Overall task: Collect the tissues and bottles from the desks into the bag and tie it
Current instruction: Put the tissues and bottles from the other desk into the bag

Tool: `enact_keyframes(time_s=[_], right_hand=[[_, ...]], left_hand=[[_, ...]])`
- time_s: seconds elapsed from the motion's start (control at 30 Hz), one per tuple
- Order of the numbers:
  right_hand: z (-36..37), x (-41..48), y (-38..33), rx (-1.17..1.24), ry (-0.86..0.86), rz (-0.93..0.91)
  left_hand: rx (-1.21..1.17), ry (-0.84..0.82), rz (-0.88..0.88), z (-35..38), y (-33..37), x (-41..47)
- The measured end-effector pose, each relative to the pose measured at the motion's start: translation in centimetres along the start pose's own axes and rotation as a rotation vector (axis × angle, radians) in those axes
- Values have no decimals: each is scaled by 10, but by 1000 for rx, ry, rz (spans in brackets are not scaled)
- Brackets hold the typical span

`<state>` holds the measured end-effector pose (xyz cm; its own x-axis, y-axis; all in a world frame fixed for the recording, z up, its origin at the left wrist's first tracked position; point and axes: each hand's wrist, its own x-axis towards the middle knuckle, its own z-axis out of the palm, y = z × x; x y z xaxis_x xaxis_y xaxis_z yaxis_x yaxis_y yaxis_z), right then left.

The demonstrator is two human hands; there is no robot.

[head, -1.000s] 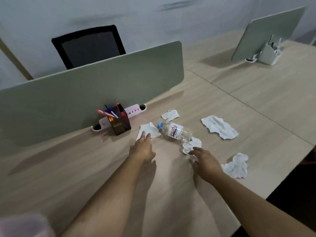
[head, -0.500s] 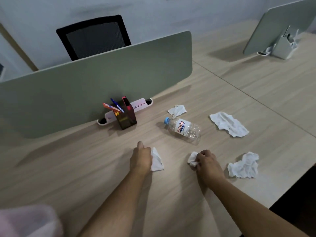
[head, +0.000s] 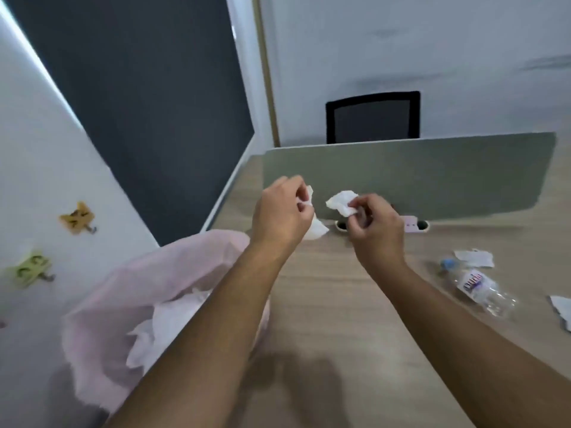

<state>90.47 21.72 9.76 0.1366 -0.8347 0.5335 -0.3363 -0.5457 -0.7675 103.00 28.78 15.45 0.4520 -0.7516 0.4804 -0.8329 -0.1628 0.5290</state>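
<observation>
My left hand (head: 282, 216) is raised above the desk and pinches a white tissue (head: 316, 230) that hangs below its fingers. My right hand (head: 375, 228) is beside it, closed on a crumpled white tissue (head: 341, 202). An open pink bag (head: 129, 291) with white tissues inside sits at the desk's left end, below and left of my left hand. A clear plastic bottle (head: 477, 287) with a blue cap lies on its side on the desk at the right. A tissue (head: 474, 257) lies just behind the bottle, and another tissue (head: 562, 310) shows at the right edge.
The wooden desk (head: 340, 304) is backed by a grey-green divider panel (head: 432, 174) with a pink bracket (head: 411, 225) at its foot. A black mesh chair (head: 372, 117) stands behind the panel. A white wall (head: 46, 180) with animal-shaped hooks is at the left.
Both hands lifted off the desk, each carrying its tissue, and swung left toward the pink bag. The view turned left, so the bottle and remaining tissues now sit at the right.
</observation>
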Motion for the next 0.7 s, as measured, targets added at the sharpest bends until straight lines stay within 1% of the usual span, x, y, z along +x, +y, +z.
enact_keyframes(time_s=[0.07, 0.17, 0.23, 0.3, 0.33, 0.37, 0.4, 0.43, 0.47, 0.5, 0.53, 0.6, 0.7], right_hand=[[25, -13, -45, 63, -133, -129], [61, -47, -92, 89, -393, -244], [81, -67, -104, 9, -555, -303], [95, -84, -106, -209, -704, -402], [100, -90, -104, -295, -735, -431], [102, -94, -102, -335, -724, -435], [102, -97, -100, -339, -683, -421], [102, -98, -99, -326, -639, -393], [102, -97, -96, -311, -610, -350], [103, -94, -93, -298, -609, -289], [104, -90, -89, -289, -637, -213], [108, -86, -81, -274, -734, -71], [116, -86, -68, -256, -879, 37]], left_hand=[[77, 100, -114, -49, -29, -16], [218, 124, -336, -93, -73, -52], [283, 69, -434, -104, -99, -74], [316, -71, -483, -110, -118, -97], [356, -148, -487, -112, -125, -107], [416, -174, -480, -113, -132, -115], [488, -137, -466, -116, -138, -123], [550, -62, -460, -120, -144, -129], [597, 10, -473, -124, -150, -135], [636, 46, -507, -128, -158, -140], [674, 40, -564, -131, -167, -147], [731, -27, -693, -132, -183, -163], [728, -75, -821, -129, -195, -181]])
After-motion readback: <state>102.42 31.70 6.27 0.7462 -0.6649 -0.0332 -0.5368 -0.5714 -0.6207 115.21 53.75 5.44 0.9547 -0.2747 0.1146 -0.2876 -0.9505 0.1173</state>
